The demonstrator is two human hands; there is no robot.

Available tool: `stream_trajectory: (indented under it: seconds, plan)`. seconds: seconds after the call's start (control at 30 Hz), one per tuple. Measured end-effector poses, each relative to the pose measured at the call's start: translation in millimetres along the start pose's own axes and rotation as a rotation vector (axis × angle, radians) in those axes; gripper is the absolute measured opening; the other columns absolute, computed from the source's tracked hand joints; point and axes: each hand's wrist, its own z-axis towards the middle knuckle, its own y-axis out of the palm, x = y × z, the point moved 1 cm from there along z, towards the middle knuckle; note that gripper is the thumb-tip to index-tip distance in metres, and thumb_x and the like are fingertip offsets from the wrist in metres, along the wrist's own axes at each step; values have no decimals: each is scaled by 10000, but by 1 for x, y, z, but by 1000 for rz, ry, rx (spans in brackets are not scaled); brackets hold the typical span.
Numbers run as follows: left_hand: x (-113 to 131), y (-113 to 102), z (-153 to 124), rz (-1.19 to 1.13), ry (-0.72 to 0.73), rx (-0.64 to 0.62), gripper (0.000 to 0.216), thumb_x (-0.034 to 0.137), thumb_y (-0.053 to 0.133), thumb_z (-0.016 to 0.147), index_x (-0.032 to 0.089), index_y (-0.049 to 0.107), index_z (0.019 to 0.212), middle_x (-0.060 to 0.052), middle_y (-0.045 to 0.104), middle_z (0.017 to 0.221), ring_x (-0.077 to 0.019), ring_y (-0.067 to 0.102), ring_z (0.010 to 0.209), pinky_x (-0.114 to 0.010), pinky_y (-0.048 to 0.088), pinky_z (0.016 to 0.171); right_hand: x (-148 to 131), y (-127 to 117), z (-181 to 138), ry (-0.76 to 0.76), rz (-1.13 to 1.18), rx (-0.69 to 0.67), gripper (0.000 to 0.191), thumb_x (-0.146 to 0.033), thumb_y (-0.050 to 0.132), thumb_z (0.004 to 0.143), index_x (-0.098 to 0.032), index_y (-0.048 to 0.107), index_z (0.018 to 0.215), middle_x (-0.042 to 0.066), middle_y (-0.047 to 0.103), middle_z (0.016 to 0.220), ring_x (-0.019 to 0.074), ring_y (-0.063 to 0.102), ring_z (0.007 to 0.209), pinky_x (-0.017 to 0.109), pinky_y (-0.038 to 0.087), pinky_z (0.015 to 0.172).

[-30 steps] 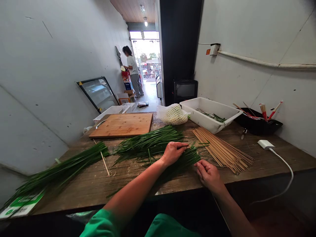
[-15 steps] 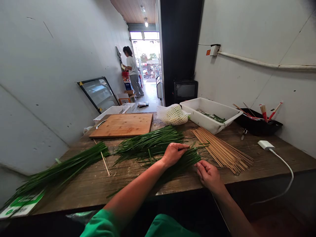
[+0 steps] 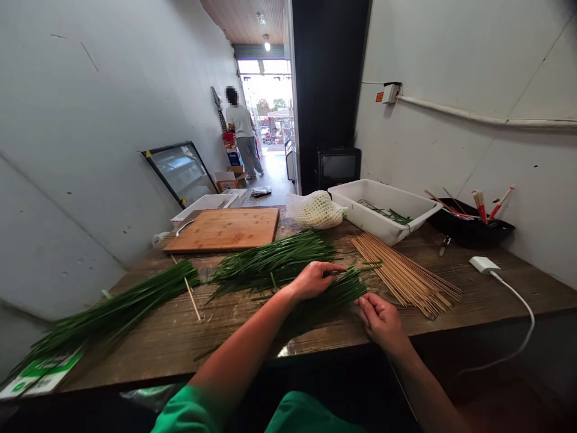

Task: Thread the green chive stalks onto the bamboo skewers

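My left hand [image 3: 313,279] rests on a small bundle of green chives [image 3: 324,297] near the table's front edge, fingers curled and pinching the leaf tips. At the cut end of that same bundle, my right hand [image 3: 381,319] has its fingers bent on the stems. A larger chive pile [image 3: 270,258] lies just behind my left hand. To the right of both hands is a heap of bamboo skewers [image 3: 403,273].
A long chive bunch [image 3: 117,310] lies at the left with one loose skewer [image 3: 189,294]. Behind are a wooden cutting board [image 3: 225,228], a mesh bag [image 3: 315,210], a white tub [image 3: 383,207], a black tray of chopsticks [image 3: 471,222] and a charger with cable [image 3: 484,264]. A person [image 3: 243,132] stands in the far doorway.
My hands have hardly moved on the chive bundle. The person in the doorway has turned away.
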Motion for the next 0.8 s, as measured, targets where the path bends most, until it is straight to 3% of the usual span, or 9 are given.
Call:
stream_trajectory:
  seconds: [0.2, 0.33, 0.47, 0.67, 0.8]
  plan:
    - [3, -7, -1, -257, -129, -121, 504, 107, 498, 685, 89, 589, 1180, -27, 651, 818, -65, 494, 591, -168, 361, 547, 0, 0, 1, -25, -22, 31, 374, -519, 504, 816, -154, 584, 791, -69, 384, 426, 52, 289, 335, 187, 210, 324]
    - [-1, -3, 1, -189, -130, -65, 315, 163, 532, 693, 100, 674, 967, -22, 660, 782, -97, 528, 648, -198, 401, 620, -1, 0, 0, -17, -21, 14, 380, -524, 491, 825, -155, 578, 801, -75, 370, 424, 53, 288, 334, 187, 212, 326]
    - [-4, 1, 4, -153, -91, 39, 201, 132, 554, 671, 111, 631, 856, 8, 608, 712, -75, 479, 612, -180, 368, 581, -2, 0, -1, -17, -28, 18, 375, -518, 492, 824, -155, 582, 802, -74, 380, 429, 53, 286, 334, 189, 220, 330]
    - [5, -3, 0, -307, -155, -53, 221, 306, 599, 725, 123, 585, 849, 31, 539, 658, -59, 425, 561, -177, 321, 526, -2, 0, 0, -19, -33, 31, 380, -522, 504, 812, -154, 594, 795, -69, 393, 426, 58, 307, 338, 192, 233, 338]
    - [8, -5, 0, -256, -126, 34, 269, 382, 529, 783, 123, 602, 777, 12, 566, 658, -72, 457, 580, -189, 352, 553, -3, 0, -1, -10, -20, 23, 385, -530, 496, 814, -158, 591, 803, -70, 393, 424, 61, 301, 335, 195, 226, 334]
